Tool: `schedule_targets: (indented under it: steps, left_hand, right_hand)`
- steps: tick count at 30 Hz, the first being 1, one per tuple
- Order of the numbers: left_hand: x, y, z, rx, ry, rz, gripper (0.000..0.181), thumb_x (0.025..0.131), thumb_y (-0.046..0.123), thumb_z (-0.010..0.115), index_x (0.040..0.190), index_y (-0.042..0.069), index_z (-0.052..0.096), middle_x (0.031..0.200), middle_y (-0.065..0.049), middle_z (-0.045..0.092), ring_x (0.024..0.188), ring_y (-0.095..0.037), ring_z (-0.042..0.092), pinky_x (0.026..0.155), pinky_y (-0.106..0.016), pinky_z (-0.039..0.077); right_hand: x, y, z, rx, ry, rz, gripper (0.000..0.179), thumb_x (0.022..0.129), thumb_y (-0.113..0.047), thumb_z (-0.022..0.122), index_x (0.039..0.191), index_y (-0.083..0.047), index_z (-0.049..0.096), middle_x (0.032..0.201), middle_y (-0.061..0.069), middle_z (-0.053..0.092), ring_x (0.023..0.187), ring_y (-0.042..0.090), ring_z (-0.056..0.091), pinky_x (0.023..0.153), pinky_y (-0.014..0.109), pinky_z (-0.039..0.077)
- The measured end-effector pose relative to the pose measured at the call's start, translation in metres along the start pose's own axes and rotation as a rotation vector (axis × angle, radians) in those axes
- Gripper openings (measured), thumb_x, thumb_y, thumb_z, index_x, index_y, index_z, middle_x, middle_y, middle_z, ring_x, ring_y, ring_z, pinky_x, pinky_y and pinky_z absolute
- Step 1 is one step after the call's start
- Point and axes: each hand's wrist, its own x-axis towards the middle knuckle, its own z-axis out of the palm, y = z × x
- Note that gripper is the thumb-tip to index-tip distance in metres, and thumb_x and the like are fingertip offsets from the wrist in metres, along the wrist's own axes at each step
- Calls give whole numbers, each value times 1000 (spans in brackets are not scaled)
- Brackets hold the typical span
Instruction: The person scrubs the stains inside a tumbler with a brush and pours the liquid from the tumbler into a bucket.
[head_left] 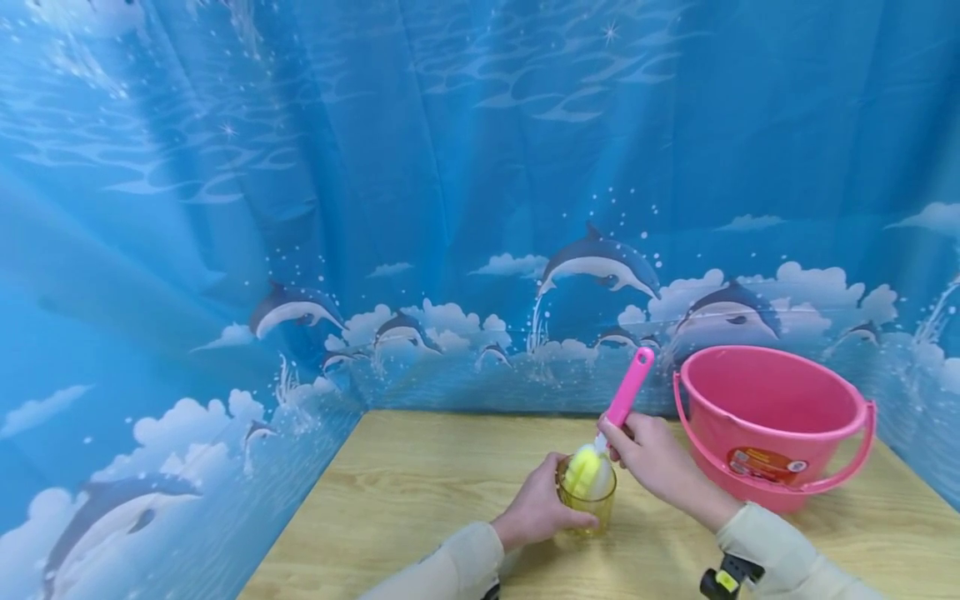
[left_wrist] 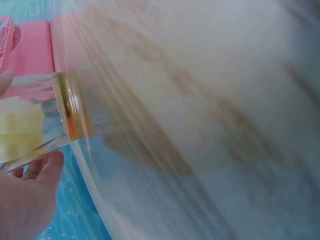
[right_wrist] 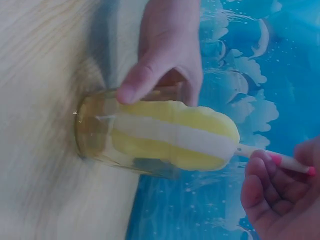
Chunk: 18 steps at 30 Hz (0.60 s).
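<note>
An amber-tinted glass point(head_left: 592, 507) is held by my left hand point(head_left: 542, 507), its fingers and thumb wrapped round the side. In the right wrist view the base of the glass point(right_wrist: 95, 125) is close to or on the tabletop; contact is hard to tell. My right hand point(head_left: 651, 457) pinches the pink-handled sponge brush point(head_left: 628, 390) low on its stem. The yellow and white sponge head point(right_wrist: 175, 135) sits partly inside the glass, its upper end sticking out past the rim. In the left wrist view my left hand point(left_wrist: 30, 200) is only partly visible beside the glass.
A pink bucket point(head_left: 776, 392) with a label and a lowered handle stands on the wooden table point(head_left: 420, 467) to the right, near my right forearm. A blue dolphin-print curtain point(head_left: 450, 208) hangs behind the table and along its left side.
</note>
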Motion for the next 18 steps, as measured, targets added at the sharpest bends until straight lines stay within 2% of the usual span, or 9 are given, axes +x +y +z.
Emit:
schedule_targets:
  steps: [3, 9, 18]
  left_hand:
    - [0, 0, 0, -4, -10, -12, 75, 68, 25, 94, 127, 17, 51, 112, 8, 60, 95, -4, 59, 83, -26, 53]
    - [2, 3, 0, -3, -27, -57, 72, 69, 27, 94, 126, 20, 51, 112, 10, 60, 99, -3, 59, 88, -29, 53]
    - [1, 1, 0, 2, -10, -34, 69, 68, 27, 94, 121, 20, 51, 110, 11, 60, 96, -3, 59, 87, -28, 52]
  right_hand:
    - [0, -2, -3, -22, 43, -22, 35, 106, -36, 51, 93, -8, 67, 69, 5, 62, 53, 11, 46, 46, 25, 40]
    - [-1, -4, -4, -36, 71, -45, 37, 106, -37, 51, 94, -7, 67, 70, 4, 63, 54, 12, 49, 46, 26, 42]
    - [-1, 2, 11, -64, 16, -27, 29, 105, -31, 53, 93, -9, 67, 63, -1, 58, 48, 10, 42, 43, 24, 37]
